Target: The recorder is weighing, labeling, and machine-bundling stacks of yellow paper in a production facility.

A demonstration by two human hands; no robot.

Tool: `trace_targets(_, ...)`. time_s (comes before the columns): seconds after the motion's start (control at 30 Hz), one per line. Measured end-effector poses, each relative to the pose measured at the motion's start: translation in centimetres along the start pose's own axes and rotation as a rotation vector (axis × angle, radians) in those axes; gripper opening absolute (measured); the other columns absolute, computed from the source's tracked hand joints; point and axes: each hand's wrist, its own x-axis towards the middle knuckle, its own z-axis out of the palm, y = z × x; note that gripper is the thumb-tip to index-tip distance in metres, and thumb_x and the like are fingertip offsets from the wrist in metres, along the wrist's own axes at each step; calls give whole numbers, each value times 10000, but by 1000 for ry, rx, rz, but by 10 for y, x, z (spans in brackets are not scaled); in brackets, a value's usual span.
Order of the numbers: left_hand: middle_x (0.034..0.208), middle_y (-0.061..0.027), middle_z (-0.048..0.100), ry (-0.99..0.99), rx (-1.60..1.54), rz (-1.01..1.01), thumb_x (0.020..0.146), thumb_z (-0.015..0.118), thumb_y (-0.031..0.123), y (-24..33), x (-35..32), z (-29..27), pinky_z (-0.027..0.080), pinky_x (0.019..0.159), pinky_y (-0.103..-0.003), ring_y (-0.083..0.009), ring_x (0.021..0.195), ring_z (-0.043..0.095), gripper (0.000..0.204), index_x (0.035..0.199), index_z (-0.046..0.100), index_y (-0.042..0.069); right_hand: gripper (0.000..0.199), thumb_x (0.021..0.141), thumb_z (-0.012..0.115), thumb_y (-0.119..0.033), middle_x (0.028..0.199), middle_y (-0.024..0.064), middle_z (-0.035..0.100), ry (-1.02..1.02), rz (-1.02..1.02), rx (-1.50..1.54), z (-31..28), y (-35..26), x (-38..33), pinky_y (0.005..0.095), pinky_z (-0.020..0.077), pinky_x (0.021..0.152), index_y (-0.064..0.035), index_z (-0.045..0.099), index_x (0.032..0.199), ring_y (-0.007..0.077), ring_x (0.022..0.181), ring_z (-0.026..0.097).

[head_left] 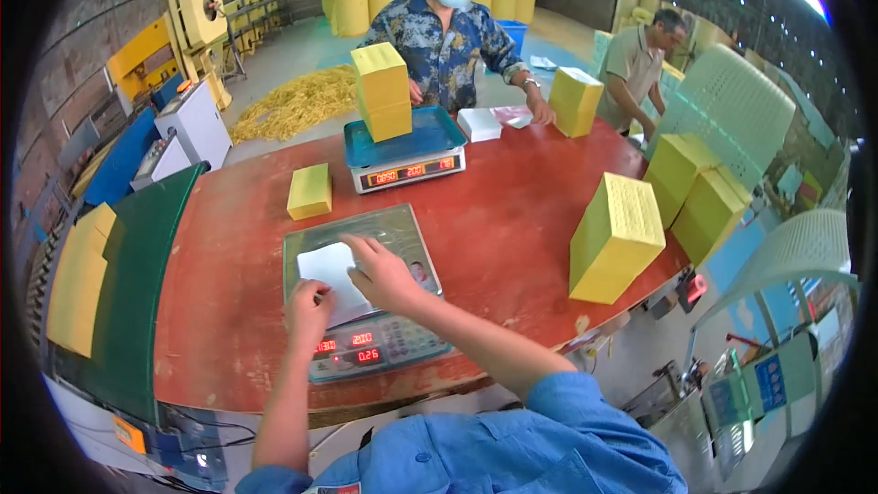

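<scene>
A white paper stack or flat packet (331, 274) lies on the metal pan of the near digital scale (402, 229); I cannot tell which it is. At its near left edge my left hand (309, 309) is closed, thumb and fingertips pinched together against the paper. My right hand (384, 276) reaches over its right side, fingers stretched out and apart, touching the far right edge. Red digits glow on the scale's front panel, partly covered by my left hand. Beyond the pan, to the left, a small yellow block of stacked paper (310, 191) lies on the red table (512, 210).
A co-worker (448, 46) stands across the table behind a second scale (407, 160) bearing a tall yellow stack (382, 91). More yellow stacks (615, 238) stand at the right edge. A green surface (123, 284) adjoins on the left. Another person (640, 69) works at far right.
</scene>
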Motion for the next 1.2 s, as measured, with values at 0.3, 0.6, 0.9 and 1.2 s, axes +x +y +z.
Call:
trace_targets(0.3,851,-140,633,-61,29,-34,749,764,123,-6,9,-3,505,703,-376,-280,757,634,206,866,666,-15,289,844,601,-235,1120,165,630,-386,102,-533,75,46,61,492,462,902,-35,645,1048,352,1098,560)
trace_targets(0.6,840,-158,649,-103,-23,-154,721,802,202,-11,15,-3,511,705,-390,-301,758,637,328,918,677,-28,193,847,566,-162,886,196,654,-28,29,-168,76,53,70,457,510,790,-21,682,910,355,863,648)
trace_targets(0.9,800,-148,658,-152,-185,-260,816,739,269,-15,11,-10,504,607,-356,-241,658,637,335,938,681,-38,343,959,517,-293,862,105,679,-404,828,424,40,36,41,332,540,584,-19,655,1113,178,653,651)
trace_targets(1.2,765,-9,601,-273,-540,-477,900,672,398,4,35,-20,464,527,-236,-72,611,543,390,961,638,14,268,939,565,-106,909,57,656,-257,624,745,40,16,21,249,521,662,1,638,1174,108,737,613)
